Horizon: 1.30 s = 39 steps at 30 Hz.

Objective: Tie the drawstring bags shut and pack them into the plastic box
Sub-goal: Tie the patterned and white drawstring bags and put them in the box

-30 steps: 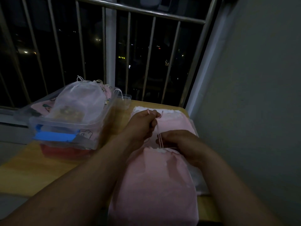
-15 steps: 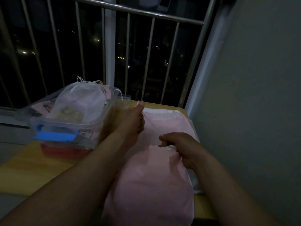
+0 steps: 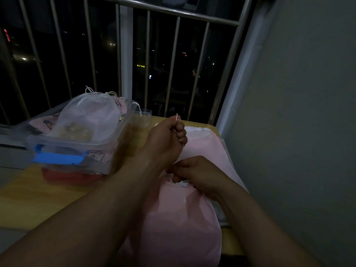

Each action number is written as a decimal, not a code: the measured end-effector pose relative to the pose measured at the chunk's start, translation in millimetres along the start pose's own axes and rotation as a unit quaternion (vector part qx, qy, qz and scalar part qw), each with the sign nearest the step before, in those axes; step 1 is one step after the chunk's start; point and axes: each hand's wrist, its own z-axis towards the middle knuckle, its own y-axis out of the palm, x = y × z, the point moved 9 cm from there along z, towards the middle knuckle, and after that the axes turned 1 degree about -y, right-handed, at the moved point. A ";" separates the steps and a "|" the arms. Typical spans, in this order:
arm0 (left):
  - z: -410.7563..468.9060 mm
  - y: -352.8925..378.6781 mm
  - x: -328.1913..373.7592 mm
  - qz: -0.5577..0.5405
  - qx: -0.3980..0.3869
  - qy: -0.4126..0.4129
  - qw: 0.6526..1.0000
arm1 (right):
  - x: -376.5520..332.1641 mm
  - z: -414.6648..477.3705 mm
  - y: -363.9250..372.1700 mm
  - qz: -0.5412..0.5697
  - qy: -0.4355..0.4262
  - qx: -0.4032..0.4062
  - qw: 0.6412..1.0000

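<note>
Pink drawstring bag [image 3: 179,228]: lower centre of the frame, lying between the two forearms; neck puckered, a little white showing at the gather; left flank covered by the left forearm; bottom end cut off at the lower edge; contents hidden.
Left hand [image 3: 165,139]: centre of the frame, raised above the table; fingers curled together, pinching the pink drawstring [image 3: 176,116]; only the cord's tip visible above the knuckles, the run down to the bag hidden behind the hand and lost in the dim light.
Right hand [image 3: 198,174]: just below and right of centre; fingers curled and clamped on the gathered neck of the bag; fingertips tucked under, out of sight.
Second pink bag [image 3: 204,149]: flat on the table beyond the hands; near end covered by the right hand and the first bag; tied or not, impossible to tell.
Plastic box [image 3: 77,146]: left of centre on the table; clear walls, blue latch [image 3: 57,158] on the near side; left end dark and blurred.
White mesh bag [image 3: 90,116]: heaped in the box above the rim, cords at the top; something yellowish inside, too blurred to name.
Patterned pink bag [image 3: 45,124]: in the box beneath the mesh bag, mostly covered.
Red shape [image 3: 63,176]: under the box; too dark to identify.
Wooden table [image 3: 28,199]: lower left; near edge cut off.
Railing [image 3: 173,13]: across the top; night lights beyond.
</note>
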 end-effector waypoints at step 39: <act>-54.3 -23.0 9.7 0.636 -0.033 -0.030 0.770 | 15.7 14.8 -33.2 0.028 0.013 0.128 0.991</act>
